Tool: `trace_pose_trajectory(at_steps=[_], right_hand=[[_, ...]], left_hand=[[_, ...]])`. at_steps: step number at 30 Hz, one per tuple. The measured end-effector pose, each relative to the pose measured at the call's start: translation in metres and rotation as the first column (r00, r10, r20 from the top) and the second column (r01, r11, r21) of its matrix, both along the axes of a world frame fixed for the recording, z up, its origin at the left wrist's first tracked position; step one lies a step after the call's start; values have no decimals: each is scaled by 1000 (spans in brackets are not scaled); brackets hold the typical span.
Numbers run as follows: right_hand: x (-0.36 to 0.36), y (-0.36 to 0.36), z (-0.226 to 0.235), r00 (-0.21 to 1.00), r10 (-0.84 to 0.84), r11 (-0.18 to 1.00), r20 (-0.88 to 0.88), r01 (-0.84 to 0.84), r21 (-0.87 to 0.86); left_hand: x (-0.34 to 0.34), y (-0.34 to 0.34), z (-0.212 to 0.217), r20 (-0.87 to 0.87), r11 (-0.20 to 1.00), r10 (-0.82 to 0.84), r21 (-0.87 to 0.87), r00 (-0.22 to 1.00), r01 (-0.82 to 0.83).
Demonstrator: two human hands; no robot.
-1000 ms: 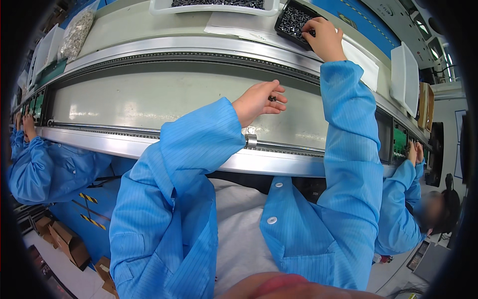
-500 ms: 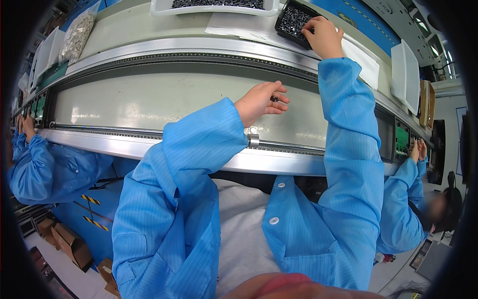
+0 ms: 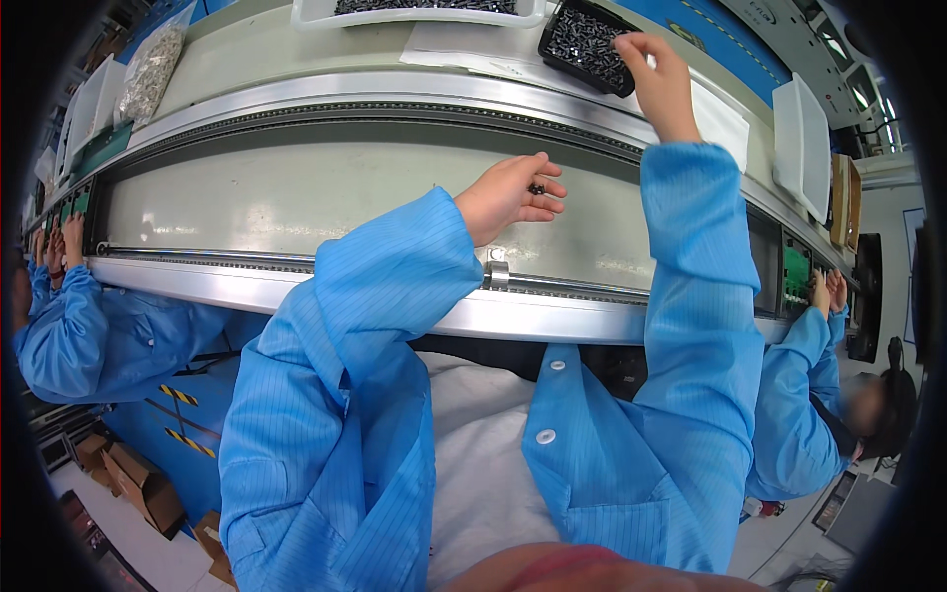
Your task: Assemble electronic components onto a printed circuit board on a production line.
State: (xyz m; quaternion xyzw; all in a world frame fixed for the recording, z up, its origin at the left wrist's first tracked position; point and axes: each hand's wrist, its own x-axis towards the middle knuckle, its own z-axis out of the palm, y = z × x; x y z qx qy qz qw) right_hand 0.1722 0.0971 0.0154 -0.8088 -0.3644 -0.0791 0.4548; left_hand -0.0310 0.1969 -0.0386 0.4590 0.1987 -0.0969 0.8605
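We are reaching our right hand [image 3: 659,81] into the black tray [image 3: 584,41] of small dark parts at the upper middle of the frame, fingertips dipping among the pieces; whether that grip is closing on one, we cannot tell. Our left hand [image 3: 508,195] is hovering over the pale conveyor belt [image 3: 296,202] at the centre, fingers curled loosely around a small dark part [image 3: 536,187]. To do this well, we are pinching one piece at a time, keeping the left hand cupped and level so nothing is rolling onto the belt.
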Motion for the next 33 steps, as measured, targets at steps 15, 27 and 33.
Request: trace_pose_trajectory(at_steps=[15,27,33], right_hand=[[-108,-48,-55,857,411,912,-312,-391,128],[-106,-43,-66,748,428,904,-506,-355,240],[-115,-41,-60,840,383,922,-384,-325,208]], left_hand=[[-4,8,-6,94,997,-30,-65,995,37],[-2,5,-11,126,997,-58,-35,990,63],[-1,8,-14,163,999,-2,-53,987,11]])
